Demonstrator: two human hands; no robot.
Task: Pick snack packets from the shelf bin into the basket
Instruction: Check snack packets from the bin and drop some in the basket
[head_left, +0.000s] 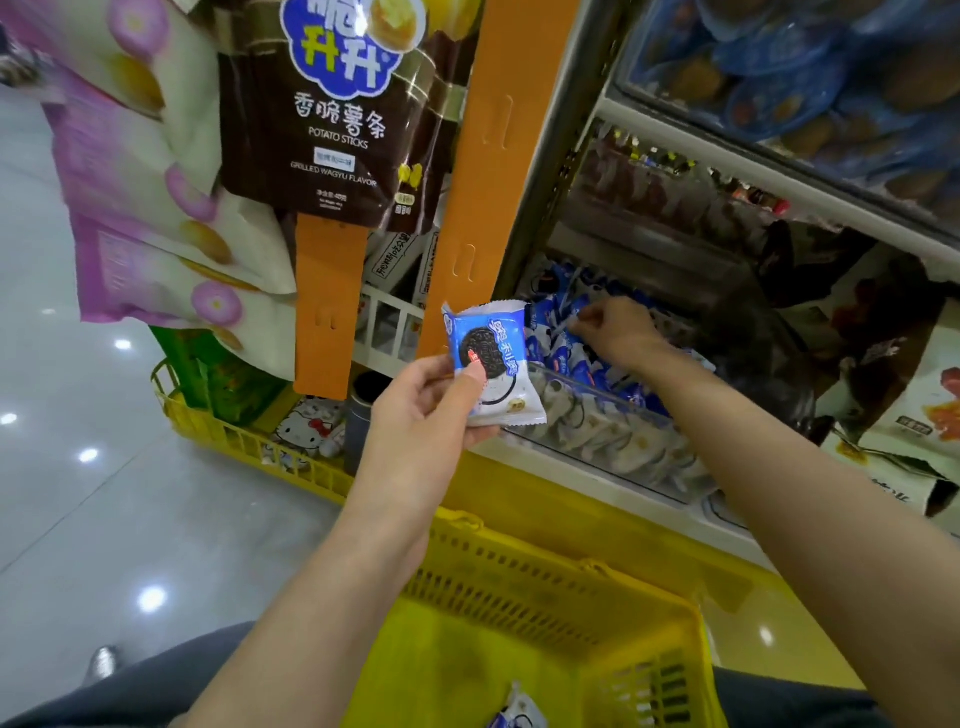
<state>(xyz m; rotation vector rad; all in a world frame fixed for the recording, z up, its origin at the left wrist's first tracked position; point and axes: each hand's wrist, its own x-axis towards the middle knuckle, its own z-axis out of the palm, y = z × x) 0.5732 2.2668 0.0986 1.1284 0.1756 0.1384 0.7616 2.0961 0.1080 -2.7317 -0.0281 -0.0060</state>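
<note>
a: what is kept in the containers?
b: the clear shelf bin (613, 400) is packed with blue-and-white packets (558, 358); a lone packet (519, 712), cut off by the frame, is seen in the yellow basket (545, 566).
a: and the snack packet (491, 364)?
b: it is pinched by the left hand (421, 410) above the basket; a dark round biscuit is printed on it. the right hand (618, 332) is curled among the bin's packets; a grip cannot be told.
</note>
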